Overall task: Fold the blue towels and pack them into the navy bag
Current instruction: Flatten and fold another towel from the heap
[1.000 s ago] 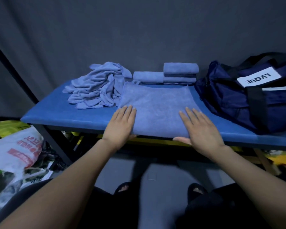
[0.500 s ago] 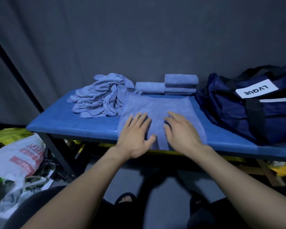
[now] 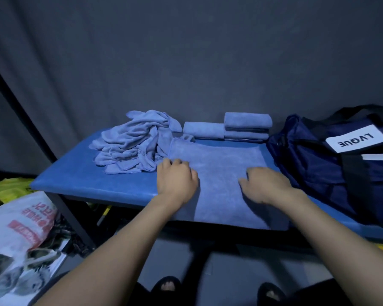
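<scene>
A blue towel (image 3: 219, 171) lies spread flat on the blue table (image 3: 102, 184), its near edge hanging over the front. My left hand (image 3: 177, 180) is at the towel's left edge with fingers curled down into the cloth. My right hand (image 3: 268, 184) is at its right edge, fingers bent the same way and thumb stretched inward. A heap of unfolded blue towels (image 3: 133, 144) sits at the back left. Three folded towels (image 3: 245, 127) are stacked at the back centre. The navy bag (image 3: 318, 164) with a white label stands on the right.
A dark curtain hangs right behind the table. On the floor to the left lie a white printed plastic bag (image 3: 20, 235) and a yellow-green bag (image 3: 7, 188). My feet in dark sandals (image 3: 167, 286) are under the table's front edge.
My hands slid from the near corners to the towel's middle, then apart and farther up to its side edges. Their fingers went from flat to curled. The camera tilted down slightly.
</scene>
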